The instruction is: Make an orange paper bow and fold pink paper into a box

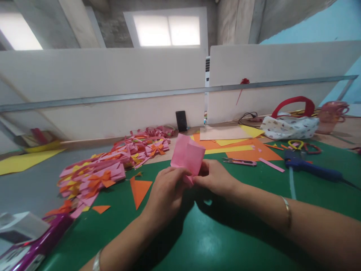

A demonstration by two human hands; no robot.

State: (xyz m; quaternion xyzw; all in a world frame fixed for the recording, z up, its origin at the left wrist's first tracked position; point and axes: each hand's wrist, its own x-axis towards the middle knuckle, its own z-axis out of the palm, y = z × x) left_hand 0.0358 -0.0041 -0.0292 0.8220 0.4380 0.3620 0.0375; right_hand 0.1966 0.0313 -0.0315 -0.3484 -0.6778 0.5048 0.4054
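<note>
Both hands hold one folded pink paper piece [188,154] upright above the green cutting mat [220,233]. My left hand [167,192] pinches its lower left edge. My right hand [214,177] grips the lower right edge, fingers curled against the fold. The paper's top flares open like a small box or pleat. An orange paper triangle [139,190] lies on the mat just left of my left hand.
A pile of pink paper pieces with orange bows [113,165] lies at left. Orange and yellow sheets [239,146], a utility knife [239,162], a blue glue gun [310,167], scissors [296,143] and a fabric bag [290,126] lie at right. A purple stapler [31,244] sits near left.
</note>
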